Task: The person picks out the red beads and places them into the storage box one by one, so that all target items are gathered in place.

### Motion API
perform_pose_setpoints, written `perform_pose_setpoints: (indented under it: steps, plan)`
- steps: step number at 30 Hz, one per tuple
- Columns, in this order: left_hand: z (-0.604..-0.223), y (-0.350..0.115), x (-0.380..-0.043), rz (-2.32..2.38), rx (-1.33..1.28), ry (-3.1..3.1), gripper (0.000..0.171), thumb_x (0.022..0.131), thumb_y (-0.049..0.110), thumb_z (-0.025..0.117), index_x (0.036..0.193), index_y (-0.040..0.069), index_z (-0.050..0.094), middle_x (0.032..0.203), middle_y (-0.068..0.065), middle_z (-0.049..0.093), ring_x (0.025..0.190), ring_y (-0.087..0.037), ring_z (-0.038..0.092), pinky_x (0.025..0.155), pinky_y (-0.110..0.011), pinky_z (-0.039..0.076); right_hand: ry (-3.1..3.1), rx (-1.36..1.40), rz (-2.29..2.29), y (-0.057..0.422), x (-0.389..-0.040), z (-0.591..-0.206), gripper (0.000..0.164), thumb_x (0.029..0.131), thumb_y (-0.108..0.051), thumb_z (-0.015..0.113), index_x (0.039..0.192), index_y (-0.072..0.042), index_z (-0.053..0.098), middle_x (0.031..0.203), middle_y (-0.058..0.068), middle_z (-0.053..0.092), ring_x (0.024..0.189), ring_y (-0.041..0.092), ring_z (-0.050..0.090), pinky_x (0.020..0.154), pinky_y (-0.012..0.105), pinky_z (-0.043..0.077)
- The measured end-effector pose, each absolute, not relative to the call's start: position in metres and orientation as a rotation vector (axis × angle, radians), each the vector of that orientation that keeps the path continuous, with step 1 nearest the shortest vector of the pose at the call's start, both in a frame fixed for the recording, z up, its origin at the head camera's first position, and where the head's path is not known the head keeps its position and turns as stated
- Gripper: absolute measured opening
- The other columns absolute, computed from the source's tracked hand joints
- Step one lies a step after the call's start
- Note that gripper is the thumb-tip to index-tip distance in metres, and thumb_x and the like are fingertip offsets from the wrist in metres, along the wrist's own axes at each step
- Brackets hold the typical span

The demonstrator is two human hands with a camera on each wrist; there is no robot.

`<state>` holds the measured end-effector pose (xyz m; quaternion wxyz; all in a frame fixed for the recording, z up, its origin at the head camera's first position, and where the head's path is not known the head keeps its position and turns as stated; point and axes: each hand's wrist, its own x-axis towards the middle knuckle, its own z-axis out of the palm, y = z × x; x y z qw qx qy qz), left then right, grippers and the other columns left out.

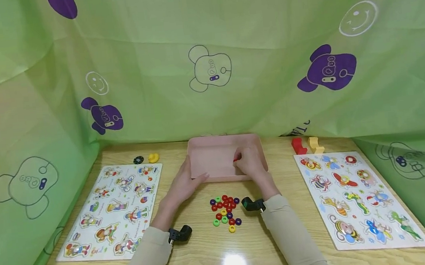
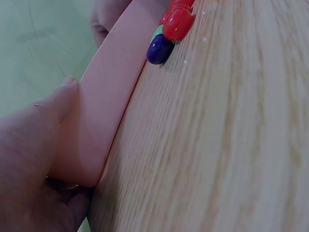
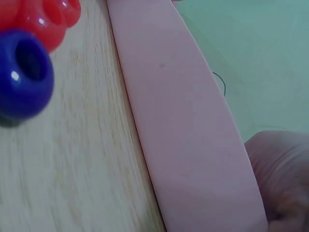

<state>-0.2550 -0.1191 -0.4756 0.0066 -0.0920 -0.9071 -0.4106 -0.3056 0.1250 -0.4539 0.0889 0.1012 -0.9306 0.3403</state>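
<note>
A shallow pink tray [image 1: 228, 178] stands on the wooden table. My left hand [image 1: 184, 182] holds its front left corner, the thumb along the front rim and the other fingers round the left side; the left wrist view shows this hand [image 2: 34, 150] against the tray wall [image 2: 104, 96]. Inside the tray, toward its right end, my right hand [image 1: 249, 162] pinches a small red bead [image 1: 235, 160], mostly covered by the fingers. Right in front of the tray lies a loose cluster of red, purple, green and yellow beads [image 1: 225, 205], among them a dark blue-purple one [image 3: 36, 96].
A puzzle board [image 1: 101, 204] with cartoon figures lies at left, with a yellow duck [image 1: 154, 157] and a dark round disc [image 1: 138, 160] behind it. An insect puzzle board [image 1: 333, 189] lies at right, red [image 1: 298, 146] and yellow blocks [image 1: 315, 145] behind it. Green cloth [image 1: 151, 70] encloses the table.
</note>
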Motion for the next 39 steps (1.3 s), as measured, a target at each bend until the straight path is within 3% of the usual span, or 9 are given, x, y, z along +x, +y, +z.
perform_pose_setpoints:
  steps: [5, 11, 22, 27, 33, 39]
  plan:
    - [-0.475, -0.119, -0.254, -1.285, -0.259, -2.839, 0.101, 0.083, 0.056, 0.058, 0.150, 0.010, -0.002, 0.156, -0.016, 0.009, 0.143, -0.030, 0.017, 0.115, -0.046, 0.021, -2.811, 0.304, 0.980, 0.127, -0.305, -0.457, 0.011, 0.071, -0.003, 0.074, 0.070, -0.009, 0.065, 0.068, 0.002, 0.063, 0.065, 0.016, 0.053, 0.059, 0.023, 0.042]
    - [-0.477, -0.119, -0.254, -1.273, -0.272, -2.861, 0.101, 0.083, 0.057, 0.057, 0.149, 0.012, -0.005, 0.156, -0.016, 0.007, 0.143, -0.030, 0.016, 0.116, -0.046, 0.020, -2.839, 0.356, 1.004, 0.135, -0.304, -0.458, 0.008, 0.074, -0.006, 0.074, 0.076, -0.008, 0.067, 0.073, 0.001, 0.064, 0.070, 0.014, 0.053, 0.064, 0.024, 0.044]
    - [-0.474, -0.120, -0.255, -1.281, -0.257, -2.856, 0.100, 0.083, 0.057, 0.057, 0.150, 0.010, -0.001, 0.157, -0.015, 0.008, 0.143, -0.030, 0.016, 0.115, -0.046, 0.020, -2.775, 0.865, 1.121, 0.136, -0.257, -0.422, 0.009, 0.079, 0.000, 0.067, 0.086, -0.005, 0.070, 0.084, 0.007, 0.068, 0.076, 0.012, 0.058, 0.070, 0.025, 0.050]
    - [-0.472, -0.122, -0.255, -1.269, -0.260, -2.858, 0.100, 0.083, 0.057, 0.057, 0.150, 0.008, 0.000, 0.156, -0.016, 0.008, 0.143, -0.031, 0.017, 0.115, -0.046, 0.020, -2.848, 0.969, 1.006, 0.125, -0.227, -0.417, 0.008, 0.083, -0.006, 0.065, 0.087, -0.012, 0.069, 0.083, 0.000, 0.068, 0.075, 0.007, 0.058, 0.068, 0.022, 0.051]
    - [-0.475, -0.122, -0.255, -1.277, -0.278, -2.848, 0.100, 0.084, 0.057, 0.056, 0.150, 0.009, -0.001, 0.156, -0.016, 0.008, 0.142, -0.031, 0.018, 0.115, -0.047, 0.021, -3.020, 1.014, 0.799, 0.113, -0.216, -0.433, 0.006, 0.085, -0.015, 0.065, 0.086, -0.019, 0.069, 0.076, -0.012, 0.063, 0.068, 0.004, 0.055, 0.062, 0.018, 0.047]
    - [-0.477, -0.119, -0.253, -1.287, -0.263, -2.855, 0.100, 0.083, 0.058, 0.056, 0.150, 0.013, -0.004, 0.157, -0.014, 0.007, 0.143, -0.030, 0.015, 0.116, -0.047, 0.020, -3.059, 1.024, 0.739, 0.111, -0.213, -0.440, 0.007, 0.084, -0.014, 0.065, 0.083, -0.020, 0.068, 0.074, -0.011, 0.062, 0.064, 0.004, 0.053, 0.058, 0.019, 0.046]
